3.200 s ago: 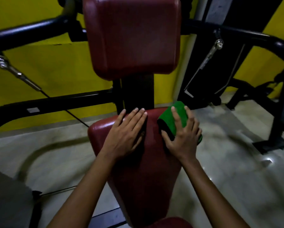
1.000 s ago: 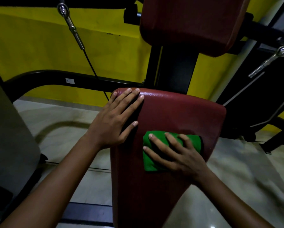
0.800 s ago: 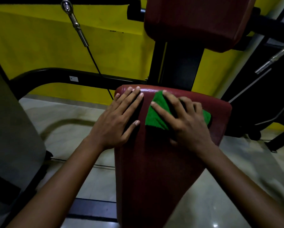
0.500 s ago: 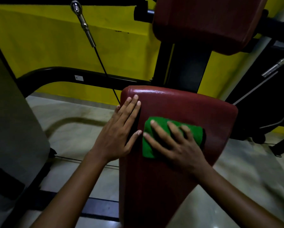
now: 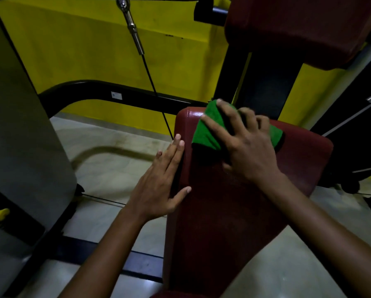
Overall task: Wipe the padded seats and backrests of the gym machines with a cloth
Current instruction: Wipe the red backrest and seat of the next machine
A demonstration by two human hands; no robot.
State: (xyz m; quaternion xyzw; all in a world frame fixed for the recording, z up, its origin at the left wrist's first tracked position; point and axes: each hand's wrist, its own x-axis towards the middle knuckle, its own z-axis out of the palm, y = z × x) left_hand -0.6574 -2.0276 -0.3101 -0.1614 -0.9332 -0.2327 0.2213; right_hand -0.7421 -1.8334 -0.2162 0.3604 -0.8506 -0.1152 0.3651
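Note:
A dark red padded seat (image 5: 234,211) fills the middle of the view, with a red padded backrest (image 5: 298,26) above it on a black post. A folded green cloth (image 5: 206,130) lies on the seat's far edge. My right hand (image 5: 244,147) presses the cloth down with spread, straight fingers. My left hand (image 5: 163,183) rests flat on the seat's left side, fingers straight, thumb on the top surface.
A steel cable with a metal fitting (image 5: 132,29) hangs at the upper left of the seat. A curved black frame tube (image 5: 98,91) runs in front of the yellow wall. A grey weight-stack shroud (image 5: 18,125) stands at left. More black machine parts (image 5: 361,134) stand at right.
My right hand has slid the cloth from the seat's middle up to its far edge. My left hand has shifted down along the seat's left side. The view has moved leftwards.

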